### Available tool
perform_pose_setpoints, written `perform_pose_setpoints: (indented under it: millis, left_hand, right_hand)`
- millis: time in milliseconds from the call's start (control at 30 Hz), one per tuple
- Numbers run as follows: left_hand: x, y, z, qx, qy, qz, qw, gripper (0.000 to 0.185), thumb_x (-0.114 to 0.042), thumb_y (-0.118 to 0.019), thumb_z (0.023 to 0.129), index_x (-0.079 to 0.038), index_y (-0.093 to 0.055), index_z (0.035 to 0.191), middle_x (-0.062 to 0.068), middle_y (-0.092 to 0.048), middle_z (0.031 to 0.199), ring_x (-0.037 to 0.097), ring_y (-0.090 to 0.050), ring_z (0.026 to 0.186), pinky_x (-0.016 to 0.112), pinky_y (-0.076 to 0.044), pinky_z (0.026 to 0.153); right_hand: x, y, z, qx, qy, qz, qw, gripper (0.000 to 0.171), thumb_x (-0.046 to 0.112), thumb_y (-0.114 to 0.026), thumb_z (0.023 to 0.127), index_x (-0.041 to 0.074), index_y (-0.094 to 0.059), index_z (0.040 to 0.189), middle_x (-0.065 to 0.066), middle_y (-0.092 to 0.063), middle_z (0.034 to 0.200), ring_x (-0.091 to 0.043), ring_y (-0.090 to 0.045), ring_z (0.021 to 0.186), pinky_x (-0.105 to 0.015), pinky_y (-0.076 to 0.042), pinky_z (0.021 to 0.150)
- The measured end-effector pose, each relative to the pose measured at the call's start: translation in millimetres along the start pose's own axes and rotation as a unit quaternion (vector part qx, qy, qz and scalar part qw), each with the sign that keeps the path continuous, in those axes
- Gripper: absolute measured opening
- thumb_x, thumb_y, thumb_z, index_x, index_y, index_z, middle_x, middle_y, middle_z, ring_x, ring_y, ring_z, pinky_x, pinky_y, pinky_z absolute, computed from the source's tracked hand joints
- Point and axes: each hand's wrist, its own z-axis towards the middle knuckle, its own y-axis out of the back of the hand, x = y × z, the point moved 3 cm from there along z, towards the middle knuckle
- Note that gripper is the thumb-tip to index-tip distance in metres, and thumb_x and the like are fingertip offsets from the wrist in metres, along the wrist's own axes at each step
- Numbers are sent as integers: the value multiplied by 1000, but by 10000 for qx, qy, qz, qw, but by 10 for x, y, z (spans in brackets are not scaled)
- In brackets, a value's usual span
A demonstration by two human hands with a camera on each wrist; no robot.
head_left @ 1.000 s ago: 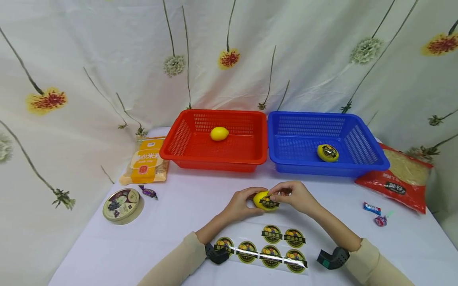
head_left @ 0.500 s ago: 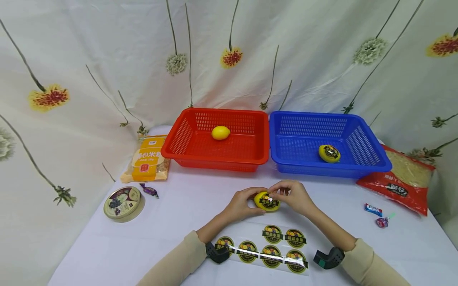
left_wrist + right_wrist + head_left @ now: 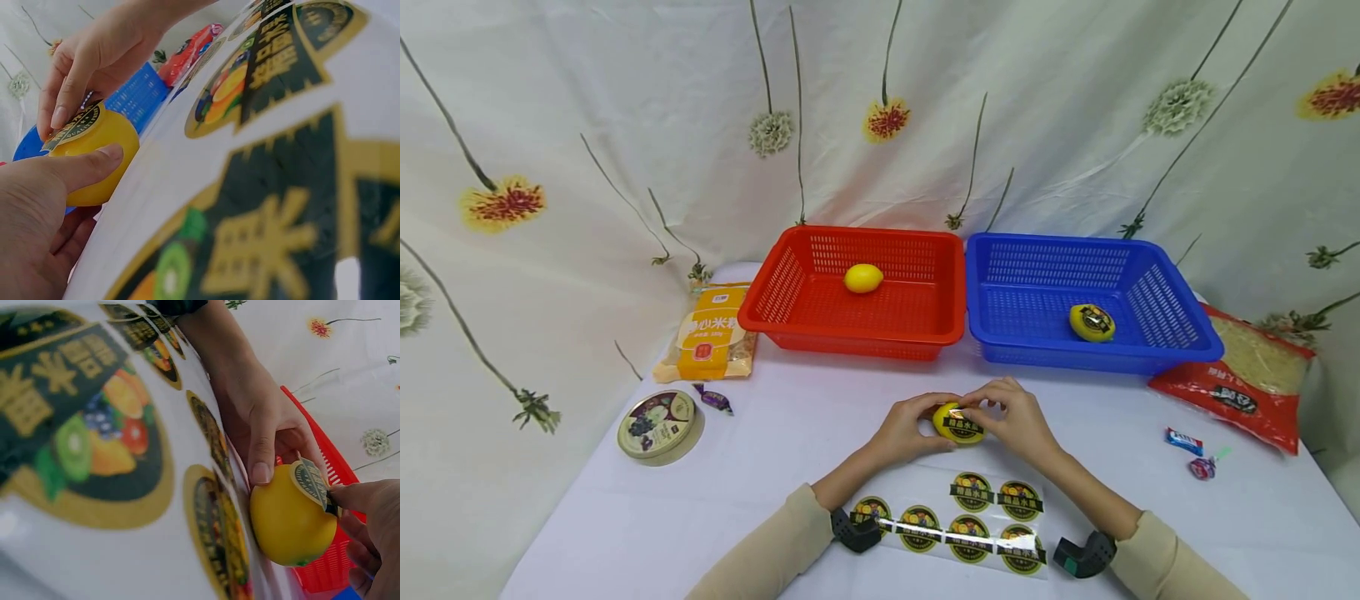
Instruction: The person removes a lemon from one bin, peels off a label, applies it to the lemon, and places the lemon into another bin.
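A yellow lemon [image 3: 957, 423] rests on the white table between both hands. My left hand [image 3: 912, 428] grips its left side, and its thumb [image 3: 87, 167] lies across the skin. My right hand [image 3: 1004, 414] curls over the lemon from the right. Its fingertips [image 3: 61, 115] press a round black-and-gold sticker [image 3: 74, 124] onto the lemon's top. In the right wrist view the sticker [image 3: 310, 481] sits on the lemon [image 3: 289, 522] with the right thumb [image 3: 357, 495] at its edge. A sheet of the same stickers [image 3: 970, 521] lies just in front of my forearms.
A red basket [image 3: 850, 336] at the back holds a plain lemon [image 3: 862, 277]. The blue basket [image 3: 1075, 357] beside it holds a stickered lemon [image 3: 1092, 322]. An orange packet [image 3: 711, 332], a round tin [image 3: 657, 425] and a candy [image 3: 715, 400] lie left; a red bag [image 3: 1247, 375] and candies [image 3: 1183, 440] lie right.
My right hand has settled lower over the lemon, with its fingers down on the sticker, and the right forearm has drifted slightly left. The left hand and lemon have stayed put.
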Motion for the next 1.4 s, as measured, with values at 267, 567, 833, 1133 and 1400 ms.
perform_pose_setpoints:
  millis: [267, 567, 833, 1133, 1400]
  left_hand:
    - [-319, 114, -6, -31, -26, -165, 9999, 58, 1, -80, 67, 3, -56, 119, 16, -60, 116, 24, -62, 99, 27, -50, 85]
    - [33, -16, -24, -188, 140, -133, 9996, 63, -7, -83, 65, -8, -56, 122, 5, -61, 118, 14, -62, 100, 21, -48, 84]
    - [-296, 100, -23, -144, -31, -237, 9996, 57, 0, -80, 67, 2, -56, 119, 16, -60, 116, 25, -62, 99, 27, -49, 86]
    - [-324, 115, -16, -17, 227, -259, 9994, 58, 1, -79, 68, 3, -54, 121, 16, -59, 118, 28, -61, 101, 27, -48, 88]
    - [-244, 109, -13, 153, 164, -766, 9968, 56, 3, -76, 71, 5, -53, 122, 19, -57, 120, 27, -59, 105, 26, -48, 87]
  right_hand:
    - [-13, -47, -89, -337, 487, -203, 9980, 20, 15, -77, 74, 13, -74, 94, 5, -63, 90, -11, -46, 84, -29, -41, 68]
    - [-90, -96, -225, -338, 814, -80, 9961, 43, 19, -80, 72, 11, -67, 112, 0, -60, 110, -15, -51, 100, -28, -45, 81]
    - [-118, -133, -267, -248, 1019, 32, 9945, 48, 22, -81, 70, 11, -66, 114, -5, -58, 113, -17, -49, 103, -28, -43, 85]
    - [-115, -133, -257, -242, 1289, -297, 9909, 46, 21, -80, 71, 10, -66, 114, -3, -58, 113, -17, -49, 102, -27, -42, 85]
    - [-111, -128, -254, -213, 1428, -396, 9887, 47, 21, -79, 72, 9, -66, 115, -4, -57, 114, -18, -49, 103, -27, -42, 85]
